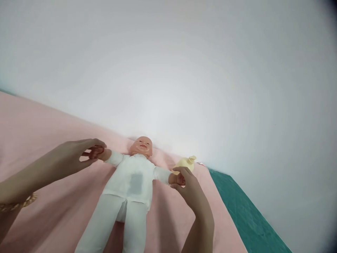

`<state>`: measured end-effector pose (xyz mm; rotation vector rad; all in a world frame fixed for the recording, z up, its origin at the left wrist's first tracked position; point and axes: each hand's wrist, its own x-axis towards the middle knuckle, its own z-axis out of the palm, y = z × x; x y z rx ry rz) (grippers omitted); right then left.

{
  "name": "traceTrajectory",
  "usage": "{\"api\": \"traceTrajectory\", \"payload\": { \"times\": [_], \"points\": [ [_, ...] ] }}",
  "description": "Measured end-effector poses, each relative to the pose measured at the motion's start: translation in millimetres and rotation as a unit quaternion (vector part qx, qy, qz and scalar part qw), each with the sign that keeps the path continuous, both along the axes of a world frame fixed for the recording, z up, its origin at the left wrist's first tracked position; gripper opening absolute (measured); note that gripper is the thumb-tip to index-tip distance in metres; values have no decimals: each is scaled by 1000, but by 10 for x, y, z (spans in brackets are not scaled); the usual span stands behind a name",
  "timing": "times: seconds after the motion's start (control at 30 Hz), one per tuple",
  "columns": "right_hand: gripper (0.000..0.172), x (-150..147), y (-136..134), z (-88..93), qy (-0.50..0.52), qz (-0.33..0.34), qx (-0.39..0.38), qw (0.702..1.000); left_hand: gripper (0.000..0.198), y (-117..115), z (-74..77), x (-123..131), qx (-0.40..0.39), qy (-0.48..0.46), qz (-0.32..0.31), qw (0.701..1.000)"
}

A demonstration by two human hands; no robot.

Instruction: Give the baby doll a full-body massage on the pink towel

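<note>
A baby doll (pixel 143 168) in a white top and white trousers lies on its back, its arms stretched out to both sides. A grey rectangular patch marks the front of its top. My left hand (pixel 85 151) is closed around the doll's hand at the left. At the right, the fingers and thumb of my right hand (pixel 188 184) hold the doll's other hand. Just beyond my right hand sits a pale yellow bottle-shaped thing (pixel 181 164) with a narrow neck, partly hidden by my fingers.
A pink cloth (pixel 34 123) lies under the doll. To its right a green surface (pixel 242 207) shows. Behind the doll's head rises a plain white wall (pixel 168 70). A small red and white thing lies near the cloth's far right corner.
</note>
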<state>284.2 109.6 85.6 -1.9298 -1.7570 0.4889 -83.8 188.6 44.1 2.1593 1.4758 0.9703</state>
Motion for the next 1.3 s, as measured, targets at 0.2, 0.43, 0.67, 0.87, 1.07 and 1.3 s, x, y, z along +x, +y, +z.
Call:
{"api": "traceTrajectory", "payload": {
  "times": [0.2, 0.43, 0.67, 0.87, 1.07, 1.3],
  "points": [
    [49, -214, 36, -31, 52, 81, 98, 991, 36, -92, -64, 360, 29, -40, -50, 998],
    [41, -560, 109, -50, 54, 204, 33, 977, 23, -65, -293, 636, 178, -30, -210, 961],
    [37, -675, 140, -112, 31, 240, -1, 970, 26, -130, -421, 874, 259, 3, -277, 925],
    [35, -680, 159, -153, 4, 256, -15, 967, 14, -176, -467, 972, 185, -13, -284, 941],
    [43, -758, 133, -143, -14, 242, -41, 969, 26, -151, -485, 970, 156, -18, -289, 944],
    [49, -771, 88, -79, -38, 238, -36, 970, 18, -193, -426, 958, 193, -1, -278, 941]
  ]
}}
